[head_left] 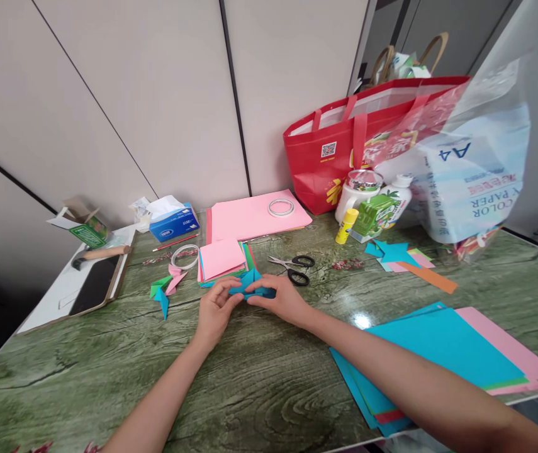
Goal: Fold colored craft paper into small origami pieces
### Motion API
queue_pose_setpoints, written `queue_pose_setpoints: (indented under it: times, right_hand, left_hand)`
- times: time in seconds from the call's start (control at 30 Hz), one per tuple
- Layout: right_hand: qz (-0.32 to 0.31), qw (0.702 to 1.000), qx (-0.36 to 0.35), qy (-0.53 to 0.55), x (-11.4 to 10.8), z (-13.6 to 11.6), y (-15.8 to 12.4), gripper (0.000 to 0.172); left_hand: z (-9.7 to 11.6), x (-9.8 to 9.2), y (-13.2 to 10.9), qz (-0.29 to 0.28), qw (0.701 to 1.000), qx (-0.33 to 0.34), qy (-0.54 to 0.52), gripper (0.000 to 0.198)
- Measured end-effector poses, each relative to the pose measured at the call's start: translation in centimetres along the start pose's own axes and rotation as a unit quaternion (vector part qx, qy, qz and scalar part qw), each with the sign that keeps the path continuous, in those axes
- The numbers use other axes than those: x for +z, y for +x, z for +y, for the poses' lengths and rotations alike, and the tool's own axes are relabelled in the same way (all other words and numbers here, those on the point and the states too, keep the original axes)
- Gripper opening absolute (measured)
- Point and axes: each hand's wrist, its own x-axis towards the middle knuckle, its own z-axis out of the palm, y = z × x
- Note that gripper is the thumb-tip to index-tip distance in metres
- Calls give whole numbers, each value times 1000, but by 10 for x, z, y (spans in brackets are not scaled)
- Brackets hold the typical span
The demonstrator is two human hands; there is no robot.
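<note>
Between my two hands is a small folded piece of blue paper [251, 279] with a point sticking up. My left hand [215, 309] pinches its left side with thumb and fingers, while my right hand [280, 299] closes on the right side; fingers hide part of the folds. Just behind lies a stack of square paper [223, 259], pink on top. Black-handled scissors [294, 267] rest to the right of that stack. Left of my hands sit small folded paper pieces: green [160, 285], pink [175, 279] and blue [162, 303].
Large coloured sheets [429, 346] lie under my right forearm. Paper scraps [394, 253], a yellow glue stick [347, 226], a white jar [356, 195] and a red bag [316, 173] stand right. Behind are pink sheets [245, 217], tape [185, 257] and a tissue box [174, 224]; left, a phone [96, 286] and hammer [103, 253].
</note>
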Motion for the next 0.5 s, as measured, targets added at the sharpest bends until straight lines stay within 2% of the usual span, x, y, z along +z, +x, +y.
queue_pose_setpoints:
  times: [0.1,0.2,0.3,0.5]
  right_hand:
    - [22,1000,3,12,-1,0,0,17]
    - [28,999,2,26,-3,0,0,16]
    - [28,999,9,20,-4,2,0,15]
    - [44,996,67,44,-3,3,3,15]
  left_hand:
    - [-2,-2,2,12,999,18,36,15]
    - [-5,-4,3,12,998,-27,48,14]
    - [-5,-5,3,15,998,-53,42,12]
    - [1,-1,1,44,998,-54,1,11]
